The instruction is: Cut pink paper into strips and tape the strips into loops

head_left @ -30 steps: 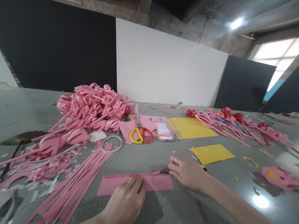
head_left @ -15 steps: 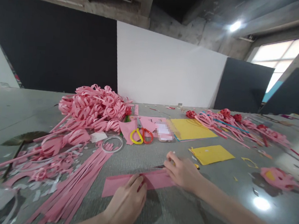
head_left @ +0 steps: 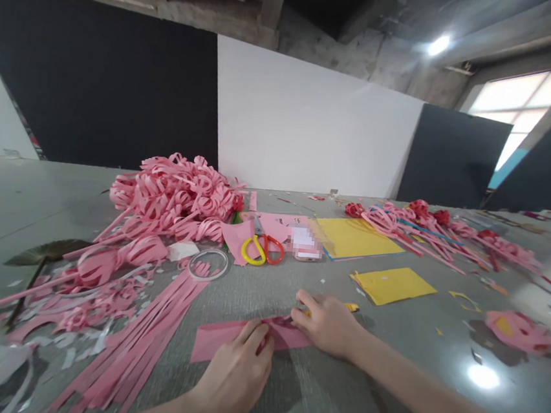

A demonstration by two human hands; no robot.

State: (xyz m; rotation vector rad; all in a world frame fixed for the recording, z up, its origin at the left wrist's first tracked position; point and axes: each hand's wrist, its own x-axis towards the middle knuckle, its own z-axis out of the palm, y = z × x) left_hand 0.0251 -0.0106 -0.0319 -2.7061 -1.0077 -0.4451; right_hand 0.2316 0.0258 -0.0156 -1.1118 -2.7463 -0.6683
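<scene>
Left hand is pressing one pink strip, pinch unclear; at two o'clock, right hand is clutching one yellow tool.

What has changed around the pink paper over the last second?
The right hand, holding a yellow-handled tool, moved left along the pink paper, toward the left hand. No hold visibly changed. The left hand stayed on the paper; the scissors stayed put.

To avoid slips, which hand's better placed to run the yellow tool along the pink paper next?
Right hand, likely: it holds the yellow tool; left hand rests on the pink paper.
</scene>
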